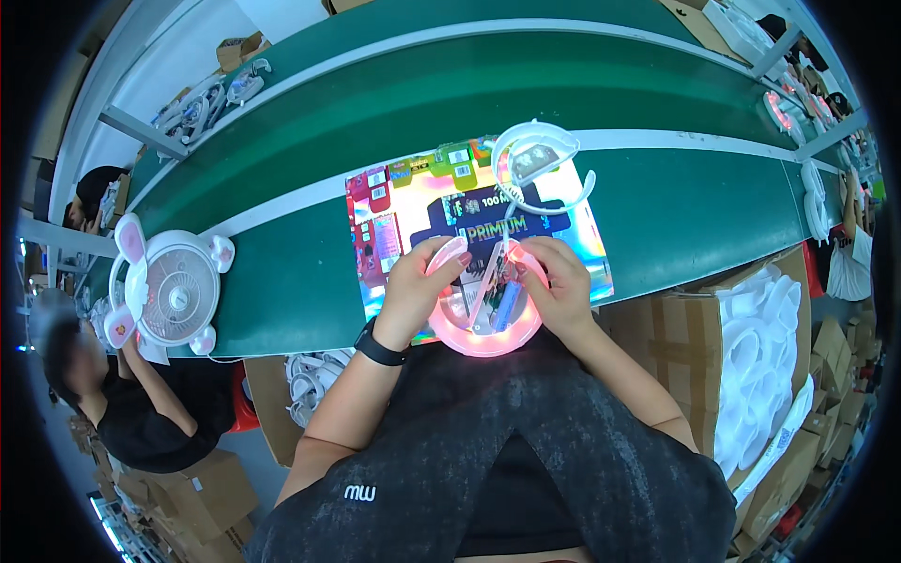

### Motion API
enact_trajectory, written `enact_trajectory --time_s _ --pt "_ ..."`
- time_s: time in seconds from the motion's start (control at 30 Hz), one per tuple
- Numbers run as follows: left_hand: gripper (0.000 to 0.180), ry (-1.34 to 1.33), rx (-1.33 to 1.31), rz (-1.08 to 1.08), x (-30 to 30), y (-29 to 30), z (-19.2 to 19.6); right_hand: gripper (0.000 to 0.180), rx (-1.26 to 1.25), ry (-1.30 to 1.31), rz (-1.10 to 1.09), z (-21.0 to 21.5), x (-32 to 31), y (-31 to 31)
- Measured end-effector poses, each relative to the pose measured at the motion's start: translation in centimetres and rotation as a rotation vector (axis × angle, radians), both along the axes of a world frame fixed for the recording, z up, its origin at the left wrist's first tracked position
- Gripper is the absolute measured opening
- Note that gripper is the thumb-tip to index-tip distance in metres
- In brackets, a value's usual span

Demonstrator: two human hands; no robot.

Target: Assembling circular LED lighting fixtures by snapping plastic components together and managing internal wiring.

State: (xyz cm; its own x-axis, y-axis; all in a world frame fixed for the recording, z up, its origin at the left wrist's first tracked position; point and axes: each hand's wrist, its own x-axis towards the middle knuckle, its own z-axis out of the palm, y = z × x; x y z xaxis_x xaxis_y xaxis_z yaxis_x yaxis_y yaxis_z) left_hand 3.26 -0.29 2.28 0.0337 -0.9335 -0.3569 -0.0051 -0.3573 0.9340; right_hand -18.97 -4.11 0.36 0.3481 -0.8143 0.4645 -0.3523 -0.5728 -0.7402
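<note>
A round plastic housing [485, 344] glows pink along its rim, just in front of me. My left hand [411, 286] is closed on its left side, thumb and fingers at the upper rim. At the upper right of the same housing, my right hand [561, 281] is closed with its fingertips pinched at the rim by the wires; exactly what lies under them is hidden. Inside the housing show a blue cylindrical battery [508, 307] and wires. A white rounded cover with a curved handle [537, 155] lies beyond, apparently linked by a cable.
A shiny printed sheet [371, 298] lies beneath the work on the green table [291, 281]. A white rabbit-eared fan [178, 291] stands at left, near a seated co-worker [141, 413]. Boxes of white parts [760, 366] and grey-white parts [314, 383] flank me. A raised rail [657, 138] crosses behind.
</note>
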Motion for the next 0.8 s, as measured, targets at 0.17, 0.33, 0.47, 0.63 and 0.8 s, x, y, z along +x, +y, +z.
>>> enact_trajectory --time_s 0.17,0.33,0.47,0.63,0.8 --pt "0.040 0.070 -0.189 0.117 -0.2 -0.1 -0.4 0.034 0.435 -0.326 -0.011 -1.6 0.6 -0.1" --pt "0.039 0.118 -0.158 0.093 -0.2 0.1 -1.1 0.040 0.391 -0.173 0.056 -0.8 -0.1 -0.2" --pt "0.040 0.062 -0.239 0.054 -0.7 0.4 -0.1 0.038 0.233 -0.144 0.017 -0.2 -0.1 0.1" --pt "0.043 0.010 -0.164 0.054 -0.2 -0.1 -0.4 0.037 0.254 -0.111 -0.020 -0.3 0.0 0.0" --pt "0.062 0.423 -0.179 0.042 0.7 0.5 -0.2 0.042 0.532 -0.311 -0.042 0.1 0.6 -0.3"
